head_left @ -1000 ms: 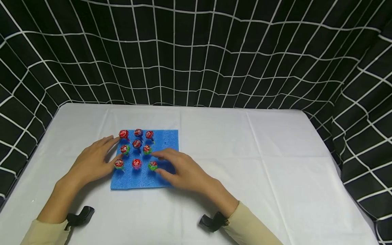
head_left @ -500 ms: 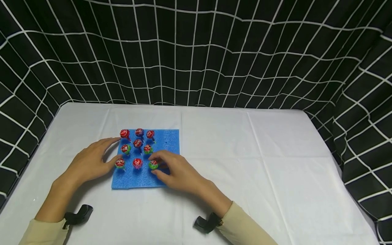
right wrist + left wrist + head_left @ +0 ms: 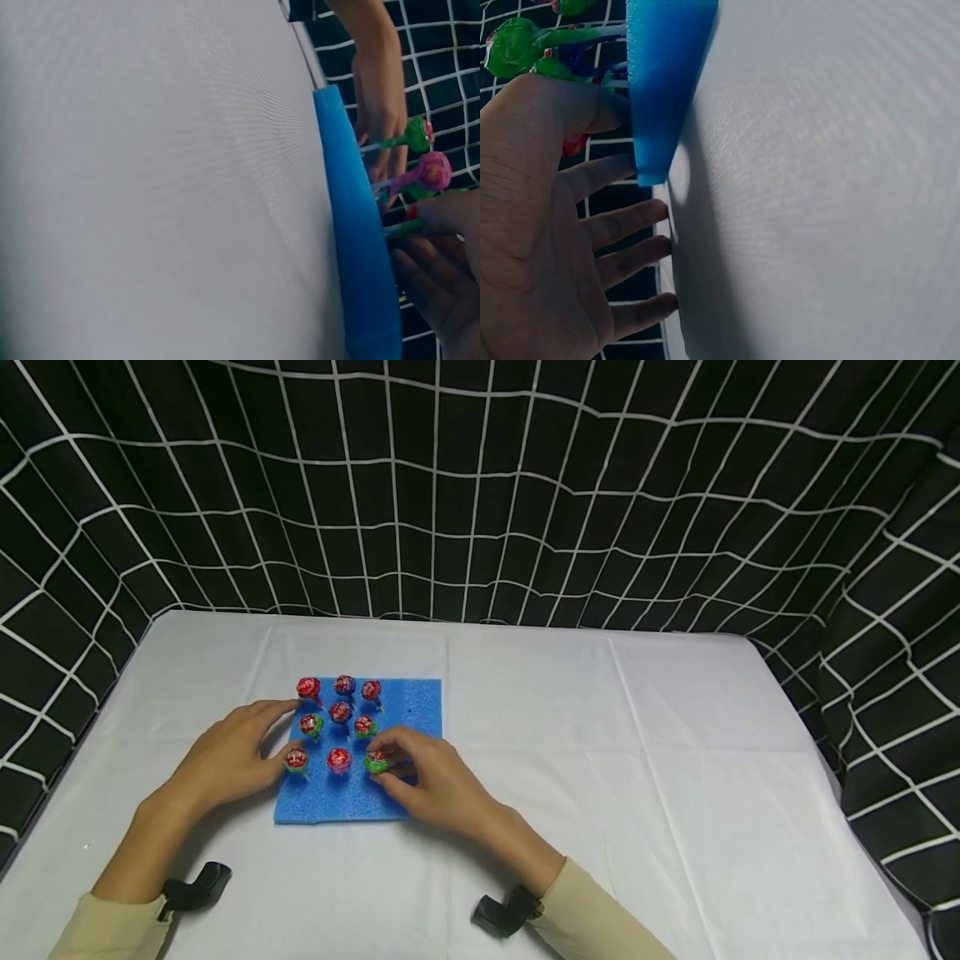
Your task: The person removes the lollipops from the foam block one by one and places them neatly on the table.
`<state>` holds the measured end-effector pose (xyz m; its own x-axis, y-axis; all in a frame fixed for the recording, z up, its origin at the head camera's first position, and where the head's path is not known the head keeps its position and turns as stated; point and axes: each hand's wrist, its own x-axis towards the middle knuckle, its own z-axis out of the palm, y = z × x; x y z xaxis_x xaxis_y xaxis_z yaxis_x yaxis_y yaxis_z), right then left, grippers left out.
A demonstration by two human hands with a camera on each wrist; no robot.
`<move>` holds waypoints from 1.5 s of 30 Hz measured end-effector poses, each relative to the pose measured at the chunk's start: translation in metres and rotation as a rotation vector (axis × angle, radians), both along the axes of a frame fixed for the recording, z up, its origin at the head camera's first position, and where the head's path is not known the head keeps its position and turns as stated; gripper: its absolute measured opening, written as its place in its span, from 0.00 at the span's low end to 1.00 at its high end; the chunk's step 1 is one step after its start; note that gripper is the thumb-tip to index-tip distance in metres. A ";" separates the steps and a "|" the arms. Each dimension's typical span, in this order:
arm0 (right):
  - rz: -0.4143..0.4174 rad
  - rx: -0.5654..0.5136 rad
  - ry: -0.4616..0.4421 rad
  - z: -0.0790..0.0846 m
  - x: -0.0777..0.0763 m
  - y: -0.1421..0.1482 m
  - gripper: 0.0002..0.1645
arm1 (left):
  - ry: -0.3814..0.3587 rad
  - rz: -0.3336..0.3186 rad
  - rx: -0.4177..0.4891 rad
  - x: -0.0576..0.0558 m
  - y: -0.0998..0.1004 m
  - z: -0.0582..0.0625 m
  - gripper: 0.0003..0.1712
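A blue foam board (image 3: 330, 807) lies on the table with several wrapped lollipops standing upright in it by their sticks. At its front right corner of the group, my right hand (image 3: 442, 785) pinches a green and red lollipop (image 3: 375, 764) between thumb and fingers; in the right wrist view its stick runs into the foam (image 3: 352, 217). A pink lollipop (image 3: 339, 761) stands just left of it. My left hand (image 3: 225, 758) steadies the board's left side with fairly straight fingers, its thumb beside the front left lollipop (image 3: 296, 760). The left wrist view shows the thumb at the foam's edge (image 3: 664, 82).
White cloth (image 3: 600, 777) covers the table, with faint creases. Black curtains (image 3: 480, 493) with a white grid enclose the back and sides. A black wrist mount (image 3: 197, 887) sits on the left forearm, another mount (image 3: 504, 912) on the right.
My right hand has shifted slightly left, and its thumb and fingers have closed on the front right lollipop. My left hand has stayed at the board's left side.
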<state>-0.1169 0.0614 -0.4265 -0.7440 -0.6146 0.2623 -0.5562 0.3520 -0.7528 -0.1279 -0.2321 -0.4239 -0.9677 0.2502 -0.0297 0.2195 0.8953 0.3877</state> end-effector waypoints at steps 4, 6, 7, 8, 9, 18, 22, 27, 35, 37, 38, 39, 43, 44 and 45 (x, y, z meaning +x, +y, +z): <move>-0.003 -0.022 -0.019 -0.002 0.002 -0.002 0.17 | 0.005 -0.006 0.011 0.001 0.001 -0.001 0.37; -0.003 -0.031 -0.022 -0.003 0.002 -0.003 0.18 | 0.003 -0.005 0.013 0.001 0.001 -0.001 0.37; -0.005 -0.036 -0.019 -0.003 0.003 -0.004 0.18 | -0.001 -0.003 0.015 0.001 0.001 -0.001 0.37; -0.008 -0.040 -0.014 -0.003 0.003 -0.004 0.18 | -0.002 0.000 0.017 0.001 0.001 0.000 0.37; -0.011 -0.048 -0.008 -0.003 0.003 -0.005 0.19 | -0.004 0.003 0.019 0.001 0.002 0.000 0.37; -0.041 -0.118 0.019 -0.004 0.003 -0.007 0.18 | -0.033 0.019 0.020 -0.001 0.003 0.001 0.38; -0.057 -0.167 0.007 -0.003 0.003 -0.006 0.19 | -0.033 0.020 0.014 -0.001 0.003 0.001 0.38; -0.081 -0.204 -0.004 0.001 0.003 -0.002 0.21 | -0.036 0.024 0.011 -0.001 0.004 0.001 0.38; -0.130 -0.236 -0.049 0.004 0.001 0.007 0.22 | -0.036 0.018 0.013 0.000 0.005 -0.001 0.38; -0.143 -0.242 -0.063 0.006 0.000 0.010 0.22 | -0.034 0.018 0.013 0.000 0.006 -0.001 0.38; -0.149 -0.245 -0.068 0.006 0.000 0.011 0.22 | -0.035 0.018 0.012 -0.001 0.006 -0.001 0.38; -0.153 -0.245 -0.070 0.007 -0.001 0.013 0.22 | -0.035 0.019 0.014 -0.001 0.006 -0.001 0.38; -0.151 -0.241 -0.075 0.008 -0.002 0.019 0.23 | -0.041 0.025 0.017 0.000 0.006 -0.001 0.38; -0.149 -0.240 -0.074 0.008 -0.002 0.020 0.23 | -0.045 0.026 0.018 0.000 0.006 -0.001 0.38; -0.149 -0.239 -0.073 0.009 -0.002 0.021 0.23 | -0.045 0.026 0.019 0.000 0.005 -0.001 0.38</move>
